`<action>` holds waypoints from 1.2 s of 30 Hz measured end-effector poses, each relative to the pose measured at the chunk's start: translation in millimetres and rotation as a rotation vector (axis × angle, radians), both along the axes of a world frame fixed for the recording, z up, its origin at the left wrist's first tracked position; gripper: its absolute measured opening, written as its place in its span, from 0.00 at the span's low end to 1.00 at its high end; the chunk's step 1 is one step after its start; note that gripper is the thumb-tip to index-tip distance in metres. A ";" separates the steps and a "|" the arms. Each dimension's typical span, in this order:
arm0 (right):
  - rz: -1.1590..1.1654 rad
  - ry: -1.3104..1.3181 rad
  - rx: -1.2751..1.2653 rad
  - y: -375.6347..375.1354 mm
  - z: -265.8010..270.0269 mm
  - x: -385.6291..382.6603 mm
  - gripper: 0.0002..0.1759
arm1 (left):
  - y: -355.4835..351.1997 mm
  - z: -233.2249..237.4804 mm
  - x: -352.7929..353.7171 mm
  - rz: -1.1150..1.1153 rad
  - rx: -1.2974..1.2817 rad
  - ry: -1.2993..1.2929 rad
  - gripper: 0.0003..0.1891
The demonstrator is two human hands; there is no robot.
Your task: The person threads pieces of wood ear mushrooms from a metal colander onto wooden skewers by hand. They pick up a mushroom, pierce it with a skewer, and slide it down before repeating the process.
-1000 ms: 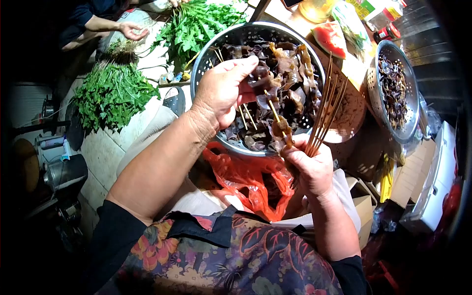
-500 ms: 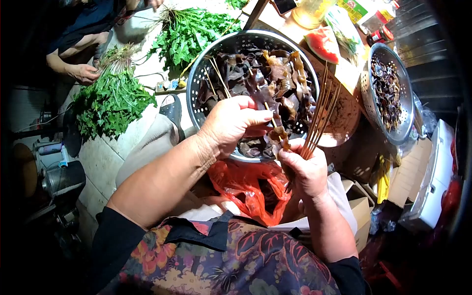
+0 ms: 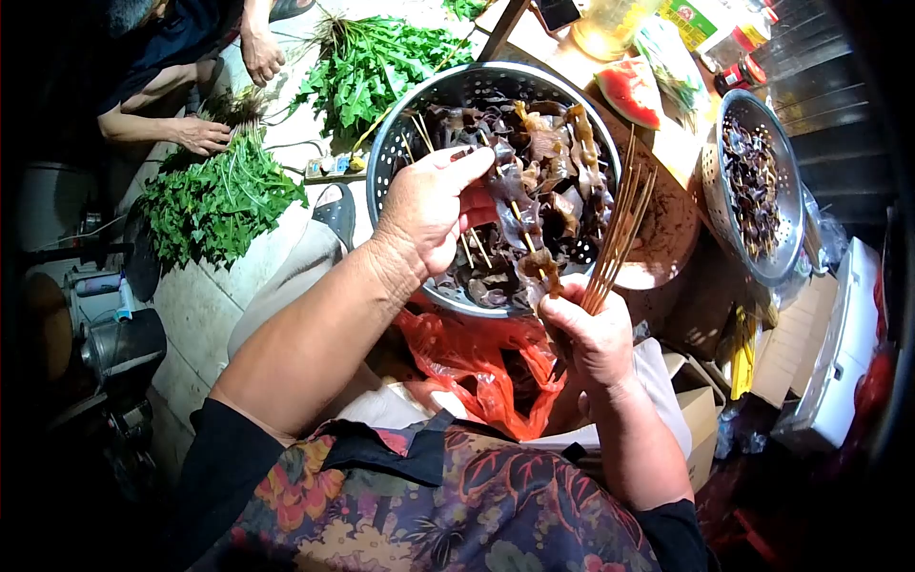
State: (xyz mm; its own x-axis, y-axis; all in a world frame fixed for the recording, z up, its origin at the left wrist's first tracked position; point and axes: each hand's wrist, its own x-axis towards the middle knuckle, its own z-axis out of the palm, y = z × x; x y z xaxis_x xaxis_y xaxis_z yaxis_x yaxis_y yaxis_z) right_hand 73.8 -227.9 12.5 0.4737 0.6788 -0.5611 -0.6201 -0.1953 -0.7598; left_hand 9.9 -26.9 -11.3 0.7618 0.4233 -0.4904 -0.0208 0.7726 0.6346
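My right hand (image 3: 593,334) is closed round a fanned bundle of thin bare skewers (image 3: 620,238) and the lower end of one skewer threaded with dark, glossy wood ear mushroom (image 3: 510,191). That threaded skewer slants up and left over a perforated metal colander (image 3: 383,143). My left hand (image 3: 429,205) is at its upper end, thumb against the mushroom and the other fingers curled; their grip is partly hidden. Inside the colander lie more wood ear skewers (image 3: 581,143), with several stick ends poking out by my left hand.
A red plastic bag (image 3: 477,367) lies below the colander. At right stands a second colander (image 3: 710,181) with threaded skewers. Watermelon (image 3: 629,91) and jars (image 3: 739,71) sit on the table. Another person's hands (image 3: 205,135) are by leafy greens (image 3: 224,200) at left.
My left hand has slid up and left along the threaded skewer, uncovering its middle. My right hand stays nearly in place. The other person's hands have moved over the greens.
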 end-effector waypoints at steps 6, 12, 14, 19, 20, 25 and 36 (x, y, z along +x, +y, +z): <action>0.031 -0.009 0.033 0.3 -1.3 -0.1 0.08 | 1.8 -4.3 0.3 0.084 0.034 0.013 0.07; 0.045 -0.100 0.070 -0.7 -7.7 -2.7 0.08 | -1.5 -2.8 -0.8 0.121 0.078 0.061 0.07; 0.051 -0.095 0.069 -0.6 -7.7 -2.3 0.08 | -0.3 -5.3 -0.1 0.121 0.075 0.068 0.08; 0.003 -0.031 -0.050 -1.1 -1.2 1.7 0.08 | -0.6 -4.2 0.3 -0.089 0.038 -0.013 0.09; -0.011 -0.016 -0.039 -1.4 -0.6 2.3 0.09 | -7.4 -4.0 0.7 -0.110 0.057 0.029 0.09; -0.032 0.002 -0.066 -1.6 -2.3 1.9 0.10 | -23.5 -2.6 -2.3 -0.207 0.133 0.101 0.08; -0.097 0.071 -0.014 0.3 -5.0 1.6 0.07 | -26.5 -2.9 -4.1 -0.253 0.096 0.115 0.08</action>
